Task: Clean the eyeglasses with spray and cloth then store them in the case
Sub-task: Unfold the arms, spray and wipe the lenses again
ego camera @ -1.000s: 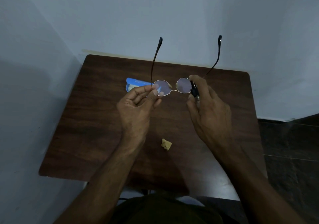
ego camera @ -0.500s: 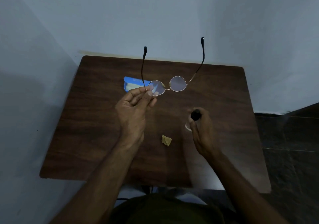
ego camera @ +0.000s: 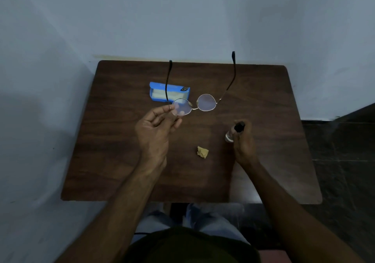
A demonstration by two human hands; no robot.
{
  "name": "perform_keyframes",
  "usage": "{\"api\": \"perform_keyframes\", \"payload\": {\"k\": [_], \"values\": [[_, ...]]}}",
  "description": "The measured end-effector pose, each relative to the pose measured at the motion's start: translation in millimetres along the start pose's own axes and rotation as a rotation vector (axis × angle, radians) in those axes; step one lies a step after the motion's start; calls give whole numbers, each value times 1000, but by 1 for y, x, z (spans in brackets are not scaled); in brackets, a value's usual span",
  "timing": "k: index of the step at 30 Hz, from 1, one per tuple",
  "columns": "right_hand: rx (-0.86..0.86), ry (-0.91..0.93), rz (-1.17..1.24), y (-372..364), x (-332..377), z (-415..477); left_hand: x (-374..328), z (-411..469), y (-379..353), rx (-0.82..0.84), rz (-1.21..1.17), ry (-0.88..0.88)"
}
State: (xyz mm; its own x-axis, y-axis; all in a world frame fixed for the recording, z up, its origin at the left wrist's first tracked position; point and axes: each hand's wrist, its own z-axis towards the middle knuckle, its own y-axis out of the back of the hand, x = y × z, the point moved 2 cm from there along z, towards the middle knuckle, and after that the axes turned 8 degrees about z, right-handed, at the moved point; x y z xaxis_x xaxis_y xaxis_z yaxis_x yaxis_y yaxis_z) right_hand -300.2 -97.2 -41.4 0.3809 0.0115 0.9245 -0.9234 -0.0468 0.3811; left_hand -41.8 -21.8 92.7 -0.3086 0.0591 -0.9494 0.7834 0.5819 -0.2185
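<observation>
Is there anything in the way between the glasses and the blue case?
Nothing visible blocks the path. The left hand holds the glasses up right beside the open blue case; only bare table lies around. One temple arm crosses in front of the case.

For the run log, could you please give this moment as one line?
left hand: holds glasses | right hand: holds spray | cloth: on table | case: open

Dim room: dark wooden table [ego camera: 113, 141] against pale walls [ego camera: 182, 19], dark floor [ego camera: 345, 161].

Dark wooden table [ego camera: 113, 145]: blue case [ego camera: 157, 98], crumpled, perhaps cloth, scrap [ego camera: 202, 151]
</observation>
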Motion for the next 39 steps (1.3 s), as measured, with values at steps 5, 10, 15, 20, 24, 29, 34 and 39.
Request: {"api": "perform_keyframes", "payload": {"k": [5, 10, 15, 20, 24, 29, 34, 39], "values": [[-12, -70, 15, -5, -5, -9, -1, -6, 12, 28, 7, -4], [-44, -78, -50, -6, -2, -24, 0, -11, 21, 45, 24, 8], [-229, -259, 6, -14, 1, -61, 2, -16, 26, 60, 22, 41], [-212, -246, -219, -49, 8, -107, 3, -18, 31, 64, 38, 48], [80, -34, -395, -75, 12, -95, 4, -18, 38, 72, 40, 51], [298, 216, -631, -91, 10, -78, 2, -15, 46, 56, 48, 65], [279, 53, -720, -91, 17, -77, -4, -11, 50, 52, 20, 57], [-83, -42, -11, -68, 110, -87, -7, -11, 52, 37, 17, 43]]}}
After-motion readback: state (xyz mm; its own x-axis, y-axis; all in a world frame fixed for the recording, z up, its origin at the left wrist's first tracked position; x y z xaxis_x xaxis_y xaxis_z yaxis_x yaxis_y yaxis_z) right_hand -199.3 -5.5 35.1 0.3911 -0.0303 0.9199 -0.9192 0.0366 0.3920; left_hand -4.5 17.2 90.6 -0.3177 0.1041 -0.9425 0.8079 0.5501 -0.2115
